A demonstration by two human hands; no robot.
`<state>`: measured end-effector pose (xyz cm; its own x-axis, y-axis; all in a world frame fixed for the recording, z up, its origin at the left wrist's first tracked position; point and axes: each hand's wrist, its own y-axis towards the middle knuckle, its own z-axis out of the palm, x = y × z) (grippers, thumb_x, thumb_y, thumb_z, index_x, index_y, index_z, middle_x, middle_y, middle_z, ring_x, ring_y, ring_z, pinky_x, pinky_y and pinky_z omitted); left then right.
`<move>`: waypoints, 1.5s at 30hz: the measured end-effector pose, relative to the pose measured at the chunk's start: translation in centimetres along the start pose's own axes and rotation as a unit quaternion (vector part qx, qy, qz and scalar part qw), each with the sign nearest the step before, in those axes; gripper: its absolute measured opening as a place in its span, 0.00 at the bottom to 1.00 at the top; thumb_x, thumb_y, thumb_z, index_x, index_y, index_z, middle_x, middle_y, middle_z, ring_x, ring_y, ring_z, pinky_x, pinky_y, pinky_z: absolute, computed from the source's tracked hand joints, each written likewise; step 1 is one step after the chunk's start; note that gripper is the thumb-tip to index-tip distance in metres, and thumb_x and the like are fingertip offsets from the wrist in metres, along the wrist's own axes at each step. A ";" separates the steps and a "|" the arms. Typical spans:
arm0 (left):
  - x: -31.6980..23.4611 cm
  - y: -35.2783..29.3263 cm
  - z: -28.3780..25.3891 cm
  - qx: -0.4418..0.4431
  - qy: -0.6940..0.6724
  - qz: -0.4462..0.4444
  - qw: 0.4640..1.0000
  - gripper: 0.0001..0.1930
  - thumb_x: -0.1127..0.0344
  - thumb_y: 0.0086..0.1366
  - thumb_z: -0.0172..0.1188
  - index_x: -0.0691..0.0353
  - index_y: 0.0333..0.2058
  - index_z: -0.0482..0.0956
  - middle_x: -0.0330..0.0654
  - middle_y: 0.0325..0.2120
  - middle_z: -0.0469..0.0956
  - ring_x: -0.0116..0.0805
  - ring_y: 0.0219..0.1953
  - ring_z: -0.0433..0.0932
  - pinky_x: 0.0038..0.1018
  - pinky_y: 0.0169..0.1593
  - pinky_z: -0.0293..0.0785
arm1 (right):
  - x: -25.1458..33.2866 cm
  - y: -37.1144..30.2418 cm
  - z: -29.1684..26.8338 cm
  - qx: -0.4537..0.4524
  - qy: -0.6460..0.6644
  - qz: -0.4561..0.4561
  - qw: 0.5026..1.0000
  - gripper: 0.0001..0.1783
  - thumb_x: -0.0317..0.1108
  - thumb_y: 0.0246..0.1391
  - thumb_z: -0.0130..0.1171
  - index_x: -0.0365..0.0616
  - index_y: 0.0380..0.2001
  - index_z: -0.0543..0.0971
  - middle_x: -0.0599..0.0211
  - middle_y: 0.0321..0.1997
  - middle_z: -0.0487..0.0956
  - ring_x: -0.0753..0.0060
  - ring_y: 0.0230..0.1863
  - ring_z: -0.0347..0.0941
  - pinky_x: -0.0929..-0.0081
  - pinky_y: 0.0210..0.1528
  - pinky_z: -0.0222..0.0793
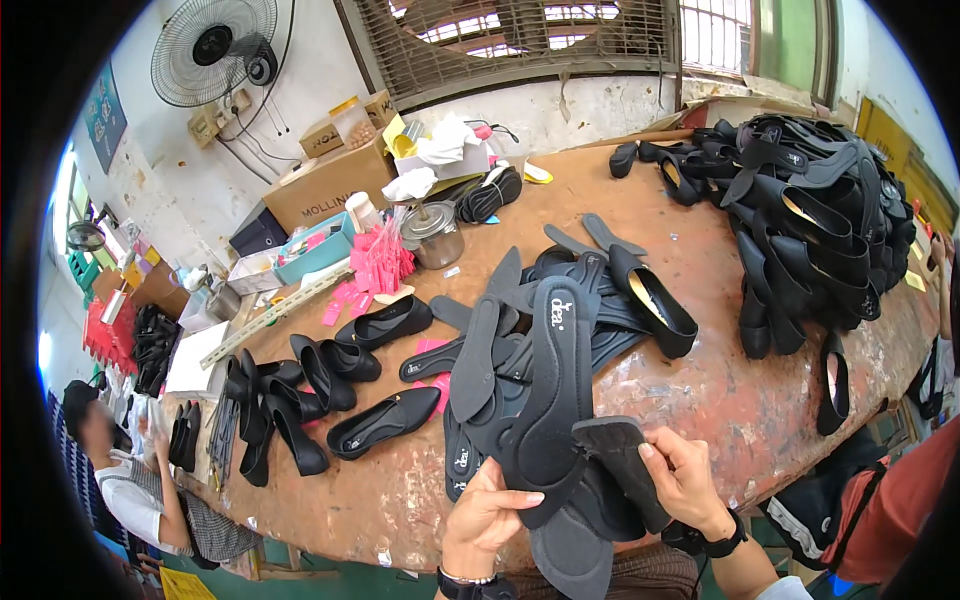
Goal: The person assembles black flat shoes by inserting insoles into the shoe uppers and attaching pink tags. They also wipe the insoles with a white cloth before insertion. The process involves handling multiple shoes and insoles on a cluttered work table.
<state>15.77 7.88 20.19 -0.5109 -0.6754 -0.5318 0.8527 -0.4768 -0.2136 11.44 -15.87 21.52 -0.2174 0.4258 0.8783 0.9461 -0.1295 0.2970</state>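
Note:
My left hand (483, 512) is closed on a black insole (560, 365), thumb pressed on its lower part, the printed end pointing away from me. In my right hand (690, 482), thumb and fingers pinch the edge of a second dark insole (628, 465), which is bent and tilted. The two overlap, so I cannot tell whether they are joined. Below them hangs a dark grey insole (572, 555), partly hidden. A loose heap of insoles (475, 355) lies just beyond my hands, with a black pointed shoe (652, 300) on its right side.
Black shoes (385, 420) stand in a group at the left. A tall pile of black shoes (800, 240) fills the right of the worn table (690, 400). Pink tags (380, 255), a metal canister (432, 235) and a cardboard box (330, 185) sit at the back. A co-worker (130, 470) is at the far left.

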 end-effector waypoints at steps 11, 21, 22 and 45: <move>-1.9 -1.2 -1.6 -0.052 -0.049 0.086 0.994 0.42 0.96 0.49 0.51 0.67 0.65 0.61 0.55 0.60 0.70 0.51 0.62 0.71 0.47 0.66 0.68 | -1.5 1.4 -1.3 -0.106 0.284 0.129 0.944 0.08 0.30 0.71 0.45 0.37 0.40 0.73 0.76 0.30 0.76 0.87 0.28 0.72 0.83 0.30 0.71; -1.7 -1.3 -0.8 -0.059 -0.026 0.117 0.991 0.48 0.94 0.39 0.44 0.74 0.67 0.54 0.73 0.67 0.50 0.64 0.71 0.54 0.49 0.71 0.60 | -2.5 0.7 -1.4 -0.132 0.292 0.114 0.940 0.09 0.33 0.71 0.49 0.39 0.39 0.74 0.73 0.32 0.78 0.85 0.31 0.75 0.83 0.35 0.74; -1.7 -1.4 -0.8 -0.059 -0.022 0.118 0.991 0.48 0.94 0.39 0.43 0.74 0.67 0.53 0.73 0.67 0.50 0.64 0.71 0.53 0.49 0.71 0.60 | -2.5 0.7 -1.4 -0.138 0.290 0.118 0.940 0.09 0.33 0.71 0.49 0.40 0.38 0.74 0.73 0.32 0.78 0.85 0.31 0.75 0.83 0.35 0.74; 0.3 -3.4 -2.0 -0.020 -0.126 0.156 0.980 0.30 0.51 0.75 0.45 0.67 0.67 0.60 0.56 0.64 0.66 0.59 0.65 0.65 0.49 0.68 0.63 | -11.3 5.8 -3.1 -0.229 -0.298 -0.028 0.926 0.28 0.12 0.47 0.54 0.38 0.54 0.76 0.47 0.54 0.77 0.41 0.54 0.74 0.58 0.58 0.70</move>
<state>12.97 10.40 19.15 -0.2319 -0.9046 -0.3576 0.9725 -0.2068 -0.1075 18.60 -24.21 14.47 0.0372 0.8446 0.5341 0.7069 -0.4000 0.5833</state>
